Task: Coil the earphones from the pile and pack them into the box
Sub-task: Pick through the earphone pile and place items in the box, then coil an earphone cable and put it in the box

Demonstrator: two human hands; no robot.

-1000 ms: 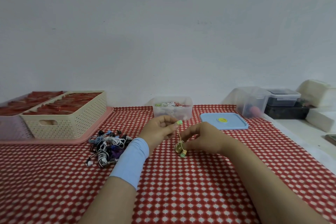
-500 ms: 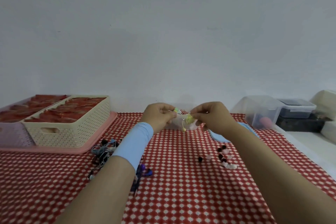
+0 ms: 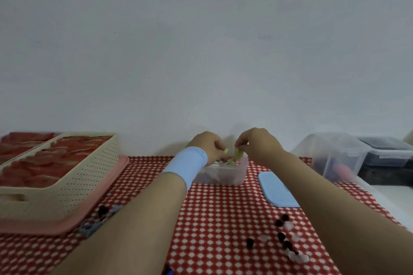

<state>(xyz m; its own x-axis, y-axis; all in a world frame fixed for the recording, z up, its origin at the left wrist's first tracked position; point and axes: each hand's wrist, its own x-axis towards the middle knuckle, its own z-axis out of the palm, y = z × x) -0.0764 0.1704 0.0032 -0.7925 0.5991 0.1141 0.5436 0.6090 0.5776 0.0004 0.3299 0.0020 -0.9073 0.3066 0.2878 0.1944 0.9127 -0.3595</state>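
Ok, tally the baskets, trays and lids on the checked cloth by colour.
Cream: 1, the perforated basket
Pink: 1, the tray under it
Blue: 1, the loose lid
Total: 3
Whatever holds the red things behind the basket is too hidden to class, so it is left out.

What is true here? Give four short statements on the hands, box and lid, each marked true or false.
1. The left hand and right hand pinch green earphones above the clear box. True.
2. The blue lid is closed on the box. False: it lies on the tablecloth, right of the box.
3. A cream basket stands left of the box. True.
4. The left wrist is bare. False: it wears a light blue wristband.
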